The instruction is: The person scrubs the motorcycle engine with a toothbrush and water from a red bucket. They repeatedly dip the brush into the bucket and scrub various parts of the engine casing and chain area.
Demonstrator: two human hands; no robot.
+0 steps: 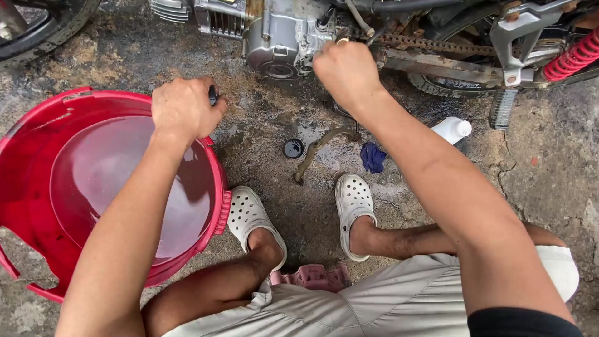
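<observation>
Two hands: left hand (182, 109) over red tub (37, 134), right hand (345, 72) at engine (281, 34).

The left hand (183, 109) closes over a dark tool (213, 95), hiding all but its tip. The right hand (347, 72) covers whatever it grips at the engine (281, 37). Above both hands, the motorcycle is cut off by the top edge.
</observation>
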